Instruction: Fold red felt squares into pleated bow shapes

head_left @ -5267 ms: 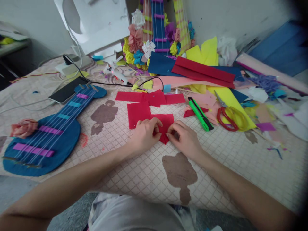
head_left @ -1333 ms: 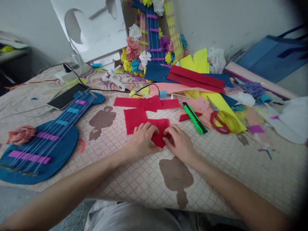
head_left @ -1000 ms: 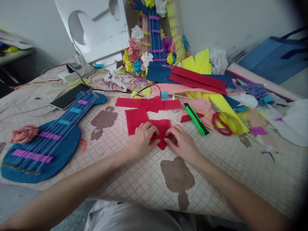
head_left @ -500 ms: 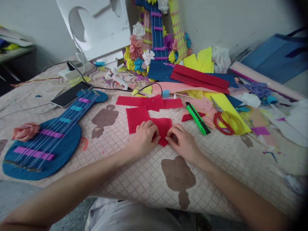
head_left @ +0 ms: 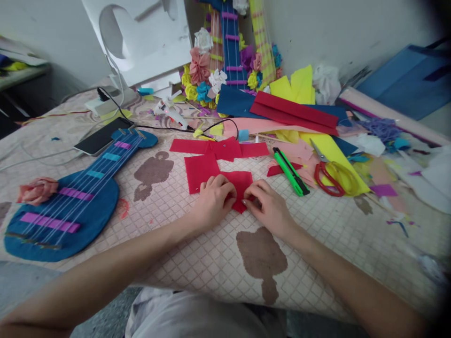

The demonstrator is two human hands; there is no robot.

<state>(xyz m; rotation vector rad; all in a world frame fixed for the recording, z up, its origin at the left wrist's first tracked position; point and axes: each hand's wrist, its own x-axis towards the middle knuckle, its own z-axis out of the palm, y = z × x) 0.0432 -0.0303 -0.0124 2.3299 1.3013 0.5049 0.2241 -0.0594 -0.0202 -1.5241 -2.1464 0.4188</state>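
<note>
A piece of red crepe paper [head_left: 240,182] lies on the table in front of me, its near end folded to a point. My left hand [head_left: 215,197] pinches its left edge with bent fingers. On the opposite edge, my right hand [head_left: 265,202] has thumb and fingertips closed on the paper. The fingertips partly cover the fold. Just left of it is a squarer red piece [head_left: 201,172], partly under my left hand. Beyond these, several flat red strips [head_left: 225,149] lie in a row.
A green utility knife [head_left: 291,172] and red-and-yellow scissors [head_left: 331,176] lie right. A blue paper guitar [head_left: 66,211] with a pink rose occupies the left. A white glue gun [head_left: 172,115], its cord, a phone [head_left: 102,137] and paper scraps lie farther back.
Both hands stay on the red paper with only tiny finger shifts. The whole view has tilted very slightly. Nothing else on the table has moved.
</note>
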